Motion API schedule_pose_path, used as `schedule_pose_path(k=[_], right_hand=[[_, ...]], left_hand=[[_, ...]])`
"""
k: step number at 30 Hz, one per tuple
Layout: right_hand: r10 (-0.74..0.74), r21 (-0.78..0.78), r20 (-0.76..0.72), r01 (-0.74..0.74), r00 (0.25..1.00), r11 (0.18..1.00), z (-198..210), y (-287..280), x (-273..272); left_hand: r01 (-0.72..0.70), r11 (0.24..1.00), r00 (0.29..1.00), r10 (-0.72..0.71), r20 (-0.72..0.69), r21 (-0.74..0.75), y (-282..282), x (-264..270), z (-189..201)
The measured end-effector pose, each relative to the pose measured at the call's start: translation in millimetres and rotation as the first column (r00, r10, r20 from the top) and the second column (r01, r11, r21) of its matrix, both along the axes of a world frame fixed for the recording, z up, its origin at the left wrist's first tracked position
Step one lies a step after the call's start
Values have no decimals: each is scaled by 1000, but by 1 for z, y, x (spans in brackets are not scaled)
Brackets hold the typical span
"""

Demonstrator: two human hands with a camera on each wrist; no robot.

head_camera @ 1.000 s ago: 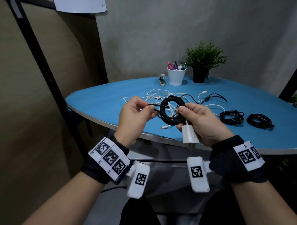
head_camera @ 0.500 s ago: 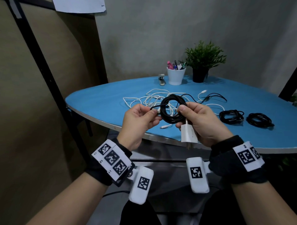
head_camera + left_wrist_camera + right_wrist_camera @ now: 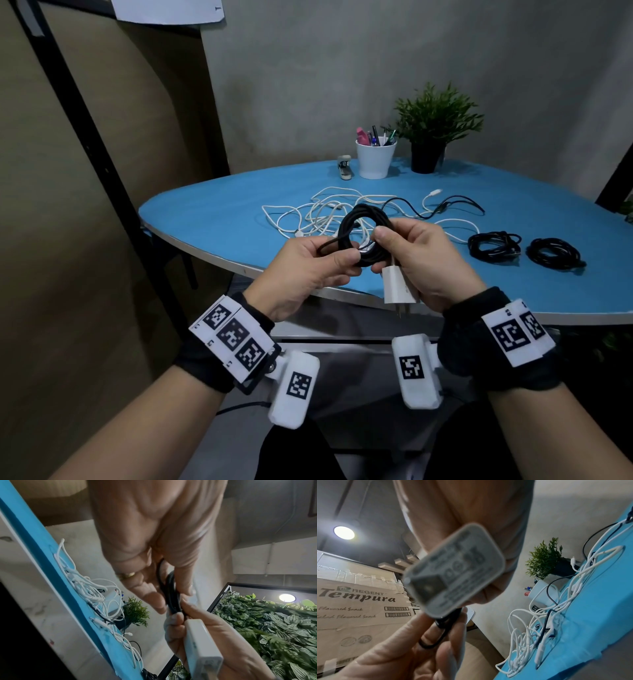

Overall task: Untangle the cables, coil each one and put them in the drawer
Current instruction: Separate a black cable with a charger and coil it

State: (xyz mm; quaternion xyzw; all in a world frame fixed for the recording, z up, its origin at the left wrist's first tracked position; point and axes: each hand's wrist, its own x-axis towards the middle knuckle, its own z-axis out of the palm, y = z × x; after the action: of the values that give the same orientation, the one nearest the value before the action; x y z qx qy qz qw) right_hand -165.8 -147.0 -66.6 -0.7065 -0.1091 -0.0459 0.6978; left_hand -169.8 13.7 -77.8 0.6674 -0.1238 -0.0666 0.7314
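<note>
A black cable wound into a coil is held in the air over the near edge of the blue table. My right hand grips the coil's right side, and a white plug adapter hangs from that hand. My left hand pinches the coil's left side and its loose end. In the left wrist view the black cable runs between both hands above the adapter. The adapter fills the right wrist view. A tangle of white cables with one black cable lies on the table behind.
Two coiled black cables lie on the table's right part. At the back stand a white pen cup, a potted plant and a small stapler. A brown panel with a black frame is at the left.
My left hand has moved right, up to the coil, so the loose black end between the hands is shorter. Both hands have dropped slightly. The right hand's hold is unchanged.
</note>
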Motion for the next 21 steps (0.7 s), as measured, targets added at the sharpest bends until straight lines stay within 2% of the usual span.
schedule_pose_path(k=[7,14,21], right_hand=[[68,-62,3,-68,998,996,-6,6,3],[93,-116,-8,-94,996,989,-8,3,3],[90,-28,-9,-90,996,996,-1,0,1]], left_hand=[[5,993,998,1,-56,115,-1,0,-3],[25,983,999,-30,24,182,2,1,0],[-50,996,997,46,61,73,-4,1,-4]])
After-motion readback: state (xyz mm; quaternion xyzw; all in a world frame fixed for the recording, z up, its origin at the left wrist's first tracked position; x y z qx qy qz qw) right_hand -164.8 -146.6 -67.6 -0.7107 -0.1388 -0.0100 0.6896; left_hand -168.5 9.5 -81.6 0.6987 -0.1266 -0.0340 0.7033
